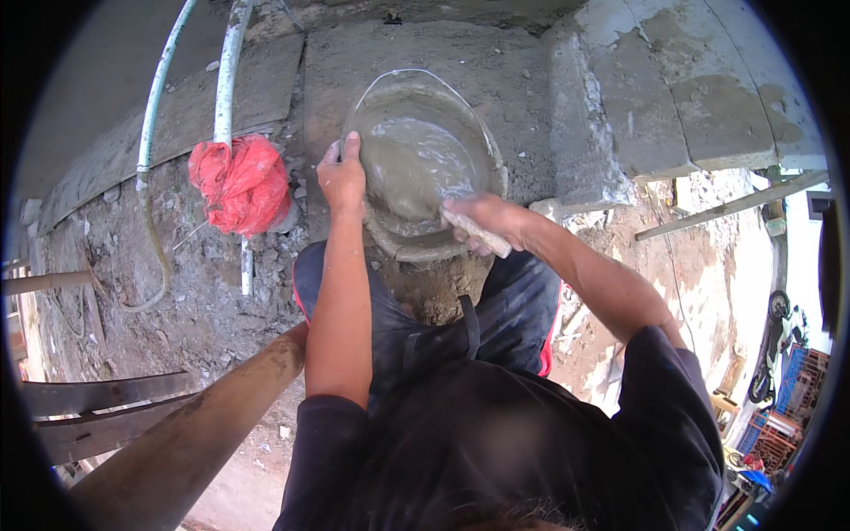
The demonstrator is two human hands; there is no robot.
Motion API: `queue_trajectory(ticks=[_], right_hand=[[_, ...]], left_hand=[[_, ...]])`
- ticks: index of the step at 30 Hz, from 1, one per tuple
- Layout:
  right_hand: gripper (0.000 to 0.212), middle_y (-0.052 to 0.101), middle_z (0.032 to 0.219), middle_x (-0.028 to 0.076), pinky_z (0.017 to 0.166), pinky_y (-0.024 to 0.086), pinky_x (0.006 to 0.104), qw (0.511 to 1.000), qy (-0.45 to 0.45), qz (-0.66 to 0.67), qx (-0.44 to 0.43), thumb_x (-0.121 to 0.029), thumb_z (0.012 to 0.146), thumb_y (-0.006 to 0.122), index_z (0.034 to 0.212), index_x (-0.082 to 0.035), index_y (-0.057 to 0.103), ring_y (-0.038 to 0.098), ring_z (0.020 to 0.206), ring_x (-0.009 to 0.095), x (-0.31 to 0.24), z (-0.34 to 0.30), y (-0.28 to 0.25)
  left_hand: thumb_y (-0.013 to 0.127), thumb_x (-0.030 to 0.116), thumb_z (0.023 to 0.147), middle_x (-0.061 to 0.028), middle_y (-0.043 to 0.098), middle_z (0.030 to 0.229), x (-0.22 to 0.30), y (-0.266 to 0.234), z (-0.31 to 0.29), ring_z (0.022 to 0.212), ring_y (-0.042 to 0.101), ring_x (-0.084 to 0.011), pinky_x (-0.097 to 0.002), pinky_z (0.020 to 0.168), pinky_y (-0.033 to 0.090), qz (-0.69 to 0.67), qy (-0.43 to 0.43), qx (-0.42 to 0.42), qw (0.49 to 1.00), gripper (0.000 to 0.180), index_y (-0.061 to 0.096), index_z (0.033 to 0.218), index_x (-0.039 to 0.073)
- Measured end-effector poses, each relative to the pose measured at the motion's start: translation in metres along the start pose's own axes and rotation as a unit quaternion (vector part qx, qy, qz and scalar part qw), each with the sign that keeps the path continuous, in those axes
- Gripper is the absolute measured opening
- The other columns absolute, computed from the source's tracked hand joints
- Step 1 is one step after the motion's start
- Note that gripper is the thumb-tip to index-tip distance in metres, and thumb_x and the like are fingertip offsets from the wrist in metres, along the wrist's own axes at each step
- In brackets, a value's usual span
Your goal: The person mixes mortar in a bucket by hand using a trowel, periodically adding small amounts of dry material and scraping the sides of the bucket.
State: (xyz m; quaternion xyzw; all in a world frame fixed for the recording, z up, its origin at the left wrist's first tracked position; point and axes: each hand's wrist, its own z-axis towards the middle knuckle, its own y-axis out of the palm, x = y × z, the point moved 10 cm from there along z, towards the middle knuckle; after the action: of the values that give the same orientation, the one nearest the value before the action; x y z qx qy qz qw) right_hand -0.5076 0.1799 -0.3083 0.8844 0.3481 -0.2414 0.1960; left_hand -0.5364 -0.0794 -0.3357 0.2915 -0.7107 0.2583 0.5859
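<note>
A round bucket (429, 250) of wet grey mortar (416, 159) stands in front of my knees, its thin wire handle raised along the far rim. My left hand (342, 180) grips the bucket's left rim, thumb on top. At the near right side of the opening, my right hand (485, 219) is closed round the thick, pale, mortar-smeared handle of a trowel (498, 245). The trowel's blade is mostly sunk in the mortar or blurred, so its shape is hard to make out.
Left of the bucket, a red plastic bag (237, 184) wraps a pale pipe (232, 80), beside a thinner bent pipe (156, 97). A concrete block edge (584, 133) rises at right. A wooden pole (204, 425) slants by my left leg; a bar (730, 205) juts in at right.
</note>
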Motion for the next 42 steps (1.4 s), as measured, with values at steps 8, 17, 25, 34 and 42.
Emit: queue_trajectory(ticks=[8,17,25,34,42], right_hand=[[0.039,0.070,0.103,0.014,0.085,0.055,0.0421,0.638,-0.033,-0.727,0.252,-0.032,0.098,0.051,0.109,0.002,0.066,0.069,0.095,0.031,-0.128,-0.082,-0.020],[0.015,0.071,0.104,0.015,0.080,0.058,0.0368,0.540,-0.149,-0.796,0.229,-0.011,0.087,0.060,0.094,-0.004,0.072,0.070,0.096,0.028,-0.092,0.004,-0.001],[0.016,0.070,0.091,0.014,0.075,0.058,0.0384,0.516,-0.133,-0.809,0.248,-0.011,0.086,0.060,0.098,-0.006,0.071,0.071,0.089,0.030,-0.151,-0.046,-0.004],[0.017,0.069,0.101,0.012,0.078,0.058,0.0377,0.468,-0.093,-0.853,0.210,-0.015,0.087,0.063,0.101,-0.008,0.070,0.069,0.095,0.026,-0.139,-0.070,0.030],[0.009,0.073,0.081,0.011,0.070,0.058,0.0369,0.358,-0.176,-0.900,0.176,-0.014,0.078,0.069,0.080,-0.008,0.075,0.072,0.081,0.027,-0.237,-0.041,0.116]], left_hand=[[0.066,0.034,0.092,-0.0119,0.069,0.104,-0.011,-0.018,0.000,0.094,0.060,-0.0179,-0.0331,0.087,0.045,0.005,-0.060,0.029,0.998,0.044,0.067,0.114,-0.004],[0.059,0.037,0.095,-0.0131,0.068,0.108,0.020,0.011,-0.042,0.100,0.060,-0.0210,-0.0345,0.090,0.045,0.009,-0.090,-0.022,0.996,0.047,0.064,0.117,-0.005],[0.051,0.039,0.099,-0.0164,0.056,0.130,-0.008,-0.008,-0.118,0.116,0.055,-0.0253,-0.0356,0.097,0.043,-0.158,-0.117,0.074,0.978,0.055,0.051,0.133,-0.005],[0.052,0.033,0.101,-0.0163,0.063,0.119,-0.018,-0.024,-0.124,0.103,0.059,-0.0224,-0.0345,0.090,0.045,-0.141,-0.127,0.136,0.972,0.049,0.054,0.128,-0.007],[0.050,0.045,0.099,-0.0199,0.052,0.136,-0.025,-0.020,-0.114,0.122,0.050,-0.0283,-0.0355,0.102,0.038,-0.161,-0.135,0.093,0.973,0.064,0.044,0.138,-0.007]])
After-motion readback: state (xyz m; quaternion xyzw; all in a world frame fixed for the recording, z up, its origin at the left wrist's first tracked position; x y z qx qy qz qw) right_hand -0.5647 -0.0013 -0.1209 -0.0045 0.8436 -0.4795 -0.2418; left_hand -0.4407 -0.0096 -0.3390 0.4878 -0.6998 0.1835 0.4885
